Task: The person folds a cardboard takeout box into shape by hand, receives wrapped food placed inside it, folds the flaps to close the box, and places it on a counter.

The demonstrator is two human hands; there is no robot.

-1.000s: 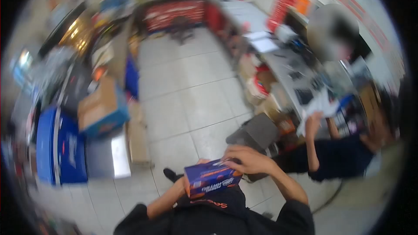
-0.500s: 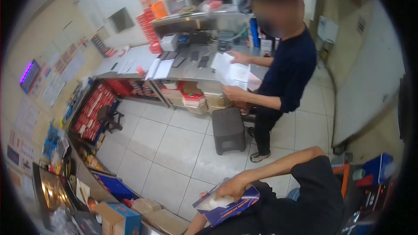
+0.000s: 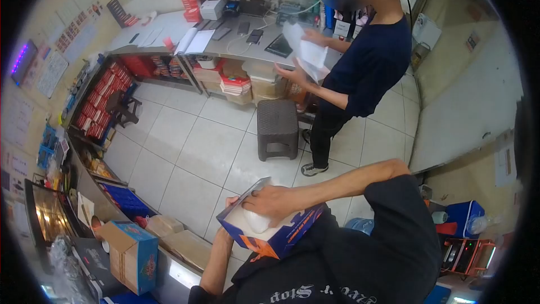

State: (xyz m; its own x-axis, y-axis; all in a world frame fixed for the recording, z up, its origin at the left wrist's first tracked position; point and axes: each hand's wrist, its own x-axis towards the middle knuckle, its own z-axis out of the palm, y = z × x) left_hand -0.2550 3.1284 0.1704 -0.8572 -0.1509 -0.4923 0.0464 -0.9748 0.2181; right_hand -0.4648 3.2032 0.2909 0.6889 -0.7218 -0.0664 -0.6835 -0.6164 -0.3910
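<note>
My left hand (image 3: 226,209) grips the left side of an open purple and orange cardboard box (image 3: 281,241), held tilted in front of my chest. From the right, my right hand (image 3: 274,200) reaches inside it, fingers curled over a soft-looking white bundle (image 3: 257,220). Its material cannot be made out, and most of my fingertips are hidden. The box's raised flap (image 3: 245,192) stands up beside my left hand.
A co-worker (image 3: 371,59) stands ahead holding white papers (image 3: 306,50) at a steel counter (image 3: 236,48). A grey stool (image 3: 278,129) stands on the tiled floor. A blue and brown carton (image 3: 138,256) sits lower left; a blue bin (image 3: 464,218) is at right.
My view has tilted down and shifted right. The box is now higher and farther left in view, showing more of the white bundle. The co-worker's papers have been turned and one hand has opened.
</note>
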